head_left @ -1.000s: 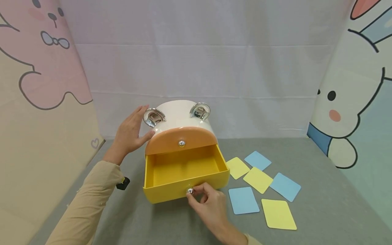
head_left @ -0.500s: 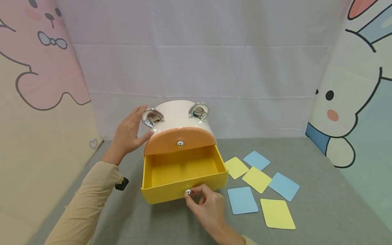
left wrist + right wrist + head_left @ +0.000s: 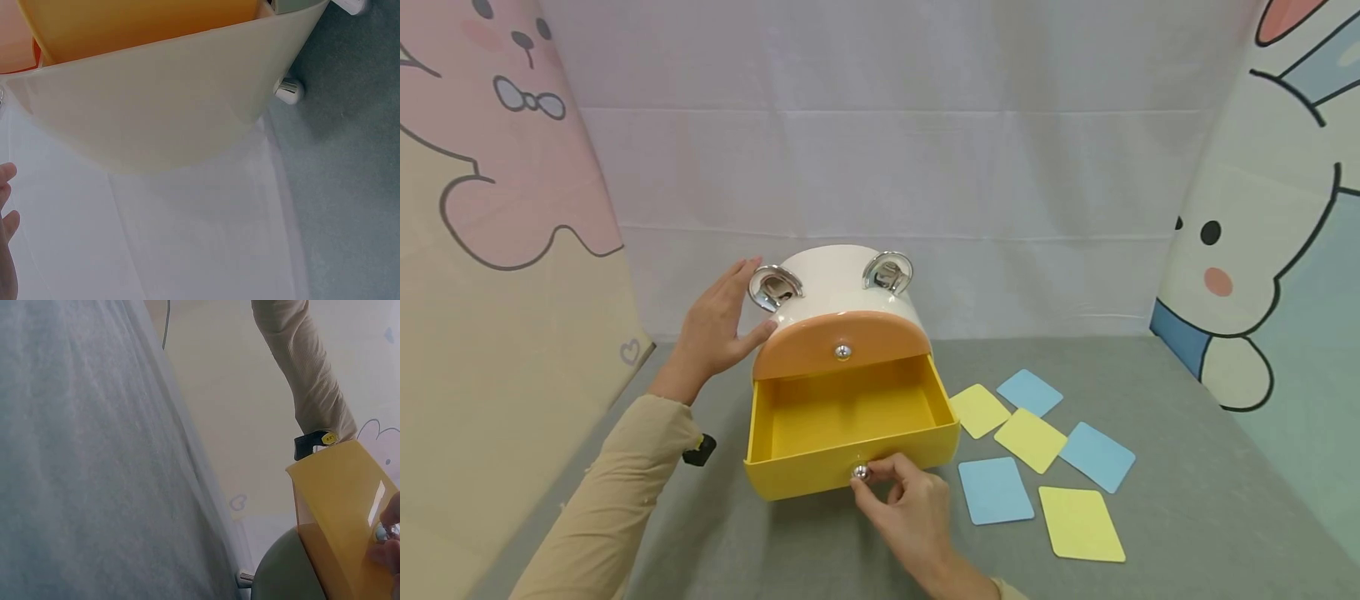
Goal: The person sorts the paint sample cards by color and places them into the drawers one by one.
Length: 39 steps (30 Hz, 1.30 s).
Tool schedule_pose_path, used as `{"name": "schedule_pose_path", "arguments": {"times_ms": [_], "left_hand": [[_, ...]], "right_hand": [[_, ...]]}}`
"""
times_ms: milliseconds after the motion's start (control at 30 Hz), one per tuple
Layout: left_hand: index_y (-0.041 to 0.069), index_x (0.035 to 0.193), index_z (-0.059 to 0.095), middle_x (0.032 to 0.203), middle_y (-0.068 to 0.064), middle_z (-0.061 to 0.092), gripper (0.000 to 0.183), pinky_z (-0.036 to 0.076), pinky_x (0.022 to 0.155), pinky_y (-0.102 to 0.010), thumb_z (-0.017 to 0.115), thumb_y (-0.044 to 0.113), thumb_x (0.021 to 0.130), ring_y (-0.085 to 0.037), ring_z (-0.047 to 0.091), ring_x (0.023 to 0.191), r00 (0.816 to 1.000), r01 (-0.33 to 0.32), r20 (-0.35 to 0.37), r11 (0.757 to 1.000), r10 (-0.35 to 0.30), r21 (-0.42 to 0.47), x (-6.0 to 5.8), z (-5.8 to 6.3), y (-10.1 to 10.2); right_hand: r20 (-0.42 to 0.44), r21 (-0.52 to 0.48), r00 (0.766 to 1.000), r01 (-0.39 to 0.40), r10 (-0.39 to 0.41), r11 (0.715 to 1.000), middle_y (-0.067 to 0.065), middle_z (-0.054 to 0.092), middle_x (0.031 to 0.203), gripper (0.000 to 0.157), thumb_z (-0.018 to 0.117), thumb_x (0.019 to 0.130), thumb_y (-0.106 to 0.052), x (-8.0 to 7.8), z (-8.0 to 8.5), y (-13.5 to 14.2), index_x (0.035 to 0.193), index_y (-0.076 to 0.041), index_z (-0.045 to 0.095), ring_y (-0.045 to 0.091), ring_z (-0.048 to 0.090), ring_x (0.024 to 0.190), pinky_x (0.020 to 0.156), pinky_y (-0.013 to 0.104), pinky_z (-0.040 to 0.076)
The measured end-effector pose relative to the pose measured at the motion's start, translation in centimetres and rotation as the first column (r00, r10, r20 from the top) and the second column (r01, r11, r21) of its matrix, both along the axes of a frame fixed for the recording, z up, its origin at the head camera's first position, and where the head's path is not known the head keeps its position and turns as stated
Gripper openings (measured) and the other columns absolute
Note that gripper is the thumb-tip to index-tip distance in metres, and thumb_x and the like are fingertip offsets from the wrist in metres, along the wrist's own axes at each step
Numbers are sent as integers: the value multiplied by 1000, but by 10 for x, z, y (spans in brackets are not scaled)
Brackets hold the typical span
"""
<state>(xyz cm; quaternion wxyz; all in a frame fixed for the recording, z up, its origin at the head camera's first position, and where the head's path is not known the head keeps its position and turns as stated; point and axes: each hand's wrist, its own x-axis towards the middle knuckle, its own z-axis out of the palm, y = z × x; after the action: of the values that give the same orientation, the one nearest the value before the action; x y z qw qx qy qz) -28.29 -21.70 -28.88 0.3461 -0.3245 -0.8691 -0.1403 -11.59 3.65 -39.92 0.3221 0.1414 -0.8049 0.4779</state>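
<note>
Right hand point(image 3: 913, 517): pinching silver knob point(image 3: 861, 472) of yellow drawer point(image 3: 801, 477). Left hand point(image 3: 713, 327): extended, at left side of white eared cabinet point(image 3: 835, 279). Drawer: projecting from cabinet, ahead-left of right hand, the nearer; long axis crosswise.

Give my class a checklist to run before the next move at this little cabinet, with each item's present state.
1. Right hand pinching the lower silver knob: ok.
2. Yellow drawer pulled open: ok.
3. Orange drawer above it closed: ok.
4. Left hand bracing the white cabinet firmly: cannot tell; pressure doesn't show.
5. Grey table right of the drawers free of cards: not ok; six yellow and blue cards lie there.
</note>
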Motion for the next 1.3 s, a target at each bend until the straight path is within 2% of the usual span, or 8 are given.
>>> {"name": "schedule_pose_path", "arguments": {"times_ms": [233,500,667,900,1100,1133,1200,1300], "left_hand": [[8,144,22,142,-15,35,84,28,104,-49,33,67,85,-31,30,131,1000,-7,1,1000,7,-1,0,0,0],[7,144,23,141,-16,36,85,28,104,-49,32,67,84,-31,30,131,1000,-12,4,1000,12,-4,1,0,0],[8,144,23,142,-15,35,85,28,104,-50,32,67,84,-31,30,132,1000,-11,2,1000,11,-6,1,0,0],[7,144,22,142,-16,35,85,27,105,-49,32,67,84,-31,29,132,1000,-10,4,1000,10,-4,1,0,0],[8,144,22,142,-16,35,85,27,105,-49,32,67,84,-30,29,132,1000,-9,5,1000,9,-1,1,0,-1],[8,144,22,142,-15,35,85,28,105,-49,32,67,84,-30,29,132,1000,-8,4,1000,8,-1,1,0,-1],[8,144,22,142,-15,35,85,28,105,-49,32,67,84,-31,29,132,1000,-8,0,1000,8,-3,1,0,0],[8,144,23,142,-16,35,86,28,105,-49,30,69,84,-31,29,132,1000,-11,-1,1000,11,-6,1,0,0]], "right_hand": [[-12,36,999,-42,43,998,-15,65,65,19,80,66,-16,-2,2,5,73,-18,63,-12,29,41,36,5,25],[32,152,982,-187,185,970,-13,65,66,22,80,67,-26,-5,15,30,78,-17,62,-10,39,44,41,7,34],[116,249,956,-292,271,923,-9,66,73,25,78,69,-28,-9,22,59,85,-17,63,-7,47,51,46,9,39],[158,425,926,-376,342,823,-16,61,76,30,76,70,-33,-17,22,104,93,-18,65,-1,53,59,52,12,42],[338,395,853,-512,398,763,-8,62,88,37,74,74,-29,-32,8,150,107,-16,61,8,57,77,62,24,49],[367,385,840,-528,399,757,-5,62,91,40,74,74,-28,-35,4,157,109,-14,60,11,57,80,63,26,50],[403,395,833,-533,380,749,0,62,99,46,75,73,-29,-41,-3,171,112,-10,58,16,57,88,67,30,50],[454,446,836,-513,308,734,5,58,110,59,77,70,-34,-49,-13,188,117,-5,55,23,54,96,73,35,50]]}}
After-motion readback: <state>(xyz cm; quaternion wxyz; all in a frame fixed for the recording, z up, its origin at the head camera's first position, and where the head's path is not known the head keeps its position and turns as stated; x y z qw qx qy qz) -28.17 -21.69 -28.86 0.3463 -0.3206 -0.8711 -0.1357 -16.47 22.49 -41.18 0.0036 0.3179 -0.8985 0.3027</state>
